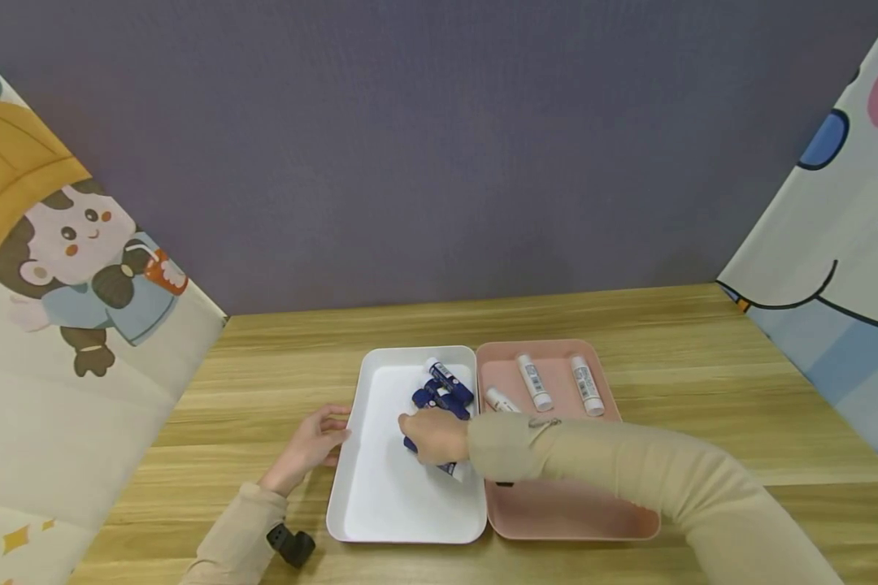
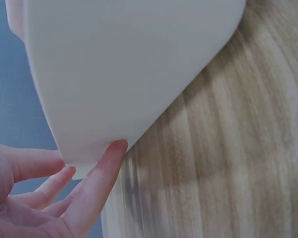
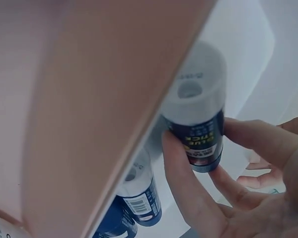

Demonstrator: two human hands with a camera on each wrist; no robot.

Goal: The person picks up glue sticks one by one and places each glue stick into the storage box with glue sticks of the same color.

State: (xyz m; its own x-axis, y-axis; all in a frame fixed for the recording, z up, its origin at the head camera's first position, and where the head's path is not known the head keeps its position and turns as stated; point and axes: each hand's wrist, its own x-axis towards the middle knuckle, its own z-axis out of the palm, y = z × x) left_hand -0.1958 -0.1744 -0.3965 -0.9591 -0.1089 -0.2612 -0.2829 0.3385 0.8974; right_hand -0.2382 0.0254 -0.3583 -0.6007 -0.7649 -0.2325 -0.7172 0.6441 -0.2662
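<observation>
In the head view my right hand point(image 1: 435, 436) is over the white tray point(image 1: 380, 496). Its thumb and fingers pinch a blue glue stick point(image 3: 201, 136) with a white end, tilted in the right wrist view. Several other blue glue sticks point(image 1: 449, 379) lie bunched along the right side of the same tray, partly hidden by the hand. My left hand point(image 1: 313, 443) is at the tray's left side. In the left wrist view its extended fingertips point(image 2: 118, 148) touch the outer wall and edge of the tray.
A pink tray point(image 1: 571, 512) stands right beside the white one, holding white glue sticks point(image 1: 534, 382); my right forearm crosses over it. Both trays are on a wooden table point(image 1: 278, 366). A grey-purple wall point(image 1: 439, 162) rises behind, with cartoon-printed panels at both sides.
</observation>
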